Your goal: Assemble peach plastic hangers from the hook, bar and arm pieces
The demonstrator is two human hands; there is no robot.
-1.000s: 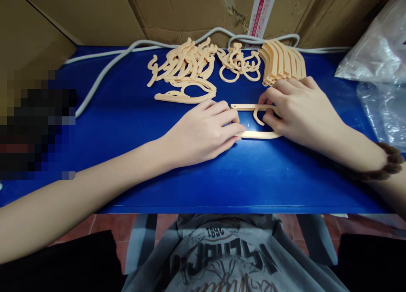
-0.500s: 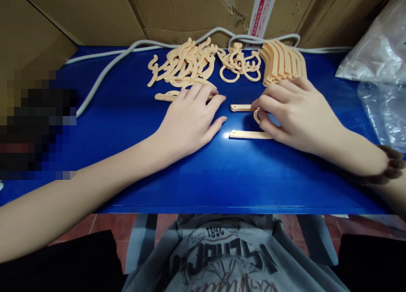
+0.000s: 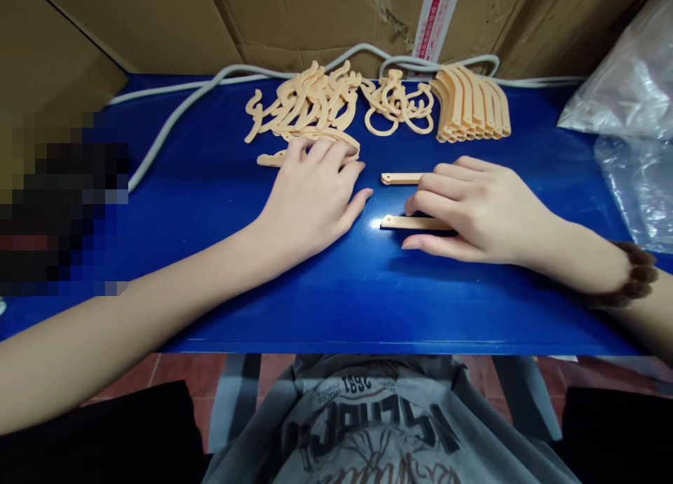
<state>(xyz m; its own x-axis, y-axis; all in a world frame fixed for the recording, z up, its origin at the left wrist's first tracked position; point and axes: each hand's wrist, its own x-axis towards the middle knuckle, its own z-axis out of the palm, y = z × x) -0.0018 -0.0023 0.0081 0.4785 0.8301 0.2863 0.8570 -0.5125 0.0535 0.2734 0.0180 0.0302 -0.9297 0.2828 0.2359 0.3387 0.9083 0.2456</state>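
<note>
My left hand [image 3: 315, 189] rests with fingers spread over a few flat beige hanger pieces [image 3: 270, 160], its fingertips lying on them and partly hiding them. Its thumb points right, away from the pieces. My right hand [image 3: 476, 207] hovers low at the right, thumb and fingers apart on either side of a narrow beige plastic strip [image 3: 413, 223]; whether it touches the strip I cannot tell. Farther back, the fingers partly cover a second beige strip [image 3: 402, 179], which lies parallel to the first. The right ends of both strips are hidden under this hand.
Behind the hands lie a heap of curved beige arms [image 3: 315, 98], a tangle of beige hooks [image 3: 397, 105] and a neat stack of bent arms [image 3: 470, 105]. A grey cable [image 3: 179, 116] runs along cardboard [image 3: 315, 21]. Plastic bags [image 3: 620, 84] stand at right on the blue table [image 3: 336, 308].
My right hand has come nearer to me, from the far strip to the near one, and its thumb has spread away from the fingers. My left hand has barely shifted.
</note>
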